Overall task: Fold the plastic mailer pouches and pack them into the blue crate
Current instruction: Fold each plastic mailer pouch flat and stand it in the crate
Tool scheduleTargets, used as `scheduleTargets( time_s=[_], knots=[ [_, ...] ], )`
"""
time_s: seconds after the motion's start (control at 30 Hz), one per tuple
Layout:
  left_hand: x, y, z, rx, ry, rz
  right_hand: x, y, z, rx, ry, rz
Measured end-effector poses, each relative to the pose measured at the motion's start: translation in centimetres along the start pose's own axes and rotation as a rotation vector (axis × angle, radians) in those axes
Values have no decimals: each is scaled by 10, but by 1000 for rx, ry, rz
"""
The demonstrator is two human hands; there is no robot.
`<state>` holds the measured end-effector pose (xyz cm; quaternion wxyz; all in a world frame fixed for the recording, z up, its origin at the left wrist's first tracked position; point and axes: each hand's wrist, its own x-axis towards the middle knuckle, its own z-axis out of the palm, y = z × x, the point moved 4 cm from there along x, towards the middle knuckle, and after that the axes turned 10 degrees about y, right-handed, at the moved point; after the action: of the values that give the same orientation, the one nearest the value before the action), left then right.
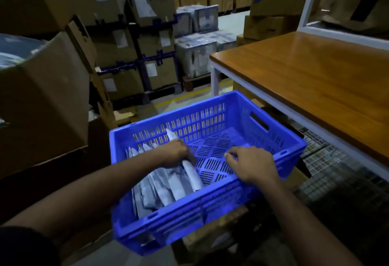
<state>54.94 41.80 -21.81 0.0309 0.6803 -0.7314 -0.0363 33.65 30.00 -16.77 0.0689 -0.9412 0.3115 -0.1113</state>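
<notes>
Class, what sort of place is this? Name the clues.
Probably a warehouse packing area: stacked brown cardboard cartons, shrink-wrapped pallet bundles, and a blue slotted plastic crate holding folded grey plastic mailer pouches.

Stacked cardboard boxes point(117, 40) behind & left, wooden table point(315, 80) right

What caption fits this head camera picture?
Left hand presses folded mailer pouches into the blue crate; right hand hovers inside.
</notes>
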Motion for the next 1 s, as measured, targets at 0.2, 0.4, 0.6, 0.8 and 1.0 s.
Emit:
scheduleTargets(
  time_s=[0.2,0.4,0.6,0.8,1.0],
  knots=[
    [-21,-2,29,227,-332,-70,1,1,4,-21,-46,-20],
    [3,23,27,224,-240,-247,-1,-2,1,-32,-27,-8],
    [-5,28,26,460,-493,-343,-1,-3,0,-44,-23,-23],
    [-8,31,27,506,-546,-313,0,-1,-2,27,-8,-33],
    [-2,40,13,447,-324,-281,-12,33,-55,215,198,-104]
  ],
)
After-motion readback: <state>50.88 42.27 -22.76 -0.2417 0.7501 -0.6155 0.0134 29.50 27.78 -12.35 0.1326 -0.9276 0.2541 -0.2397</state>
